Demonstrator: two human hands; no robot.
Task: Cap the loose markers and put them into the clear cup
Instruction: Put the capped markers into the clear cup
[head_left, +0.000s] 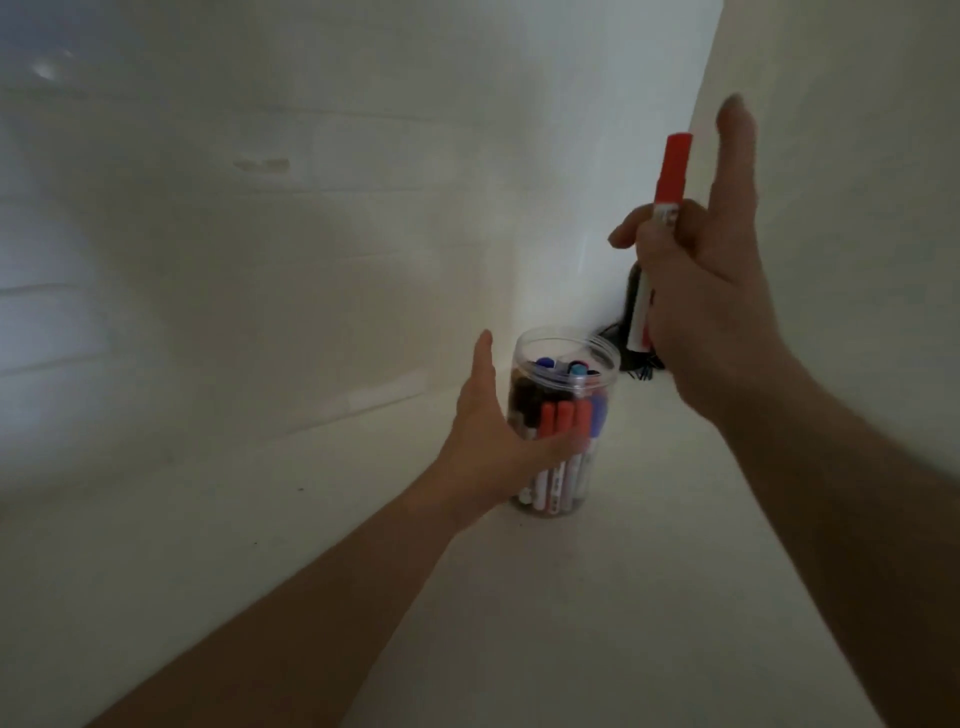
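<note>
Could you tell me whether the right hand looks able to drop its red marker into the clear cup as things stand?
Probably yes: the clear cup stands open-topped, and the left hand grips only its side.

Head view, forward-down, close over hands (696, 291)

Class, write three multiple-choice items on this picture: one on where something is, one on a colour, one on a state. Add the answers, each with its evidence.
1. Where is the clear cup?
A. On the white surface, by the left hand
B. Held in the air
C. Lying on its side

2. What colour is the cap of the marker in the right hand?
A. Blue
B. Black
C. Red

3. What state is that marker in?
A. Uncapped
B. Capped
C. Snapped in two

Answers: 1 A, the left hand grips the cup standing on the surface; 2 C, a red cap shows above the right hand; 3 B, the cap sits on the barrel.
</note>
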